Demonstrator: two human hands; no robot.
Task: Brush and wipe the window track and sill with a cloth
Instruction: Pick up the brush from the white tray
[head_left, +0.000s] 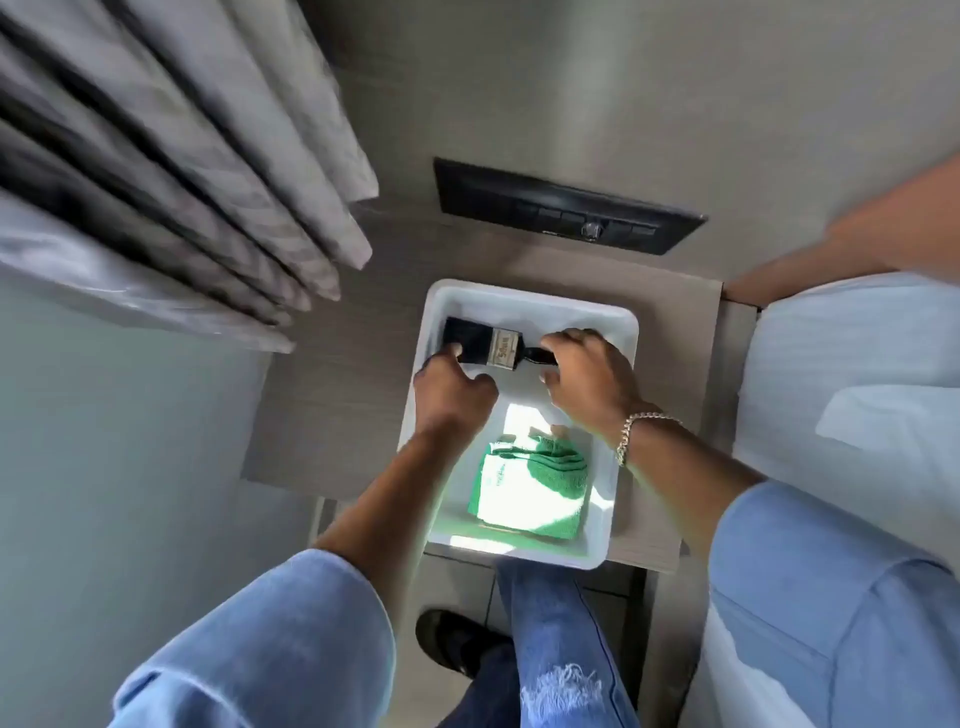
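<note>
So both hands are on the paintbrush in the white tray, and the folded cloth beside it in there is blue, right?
Not quite: the cloth is green, not blue, as the head view shows. The rest holds: the left hand and right hand are on the paintbrush in the white tray.

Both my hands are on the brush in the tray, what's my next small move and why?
Probably lift the brush out of the white tray with the right hand, which is already wrapped around its handle, and let the left hand come off the bristle end. Brushing comes first in the task, and the green cloth lies untouched at the tray's near end for the wiping.
</note>
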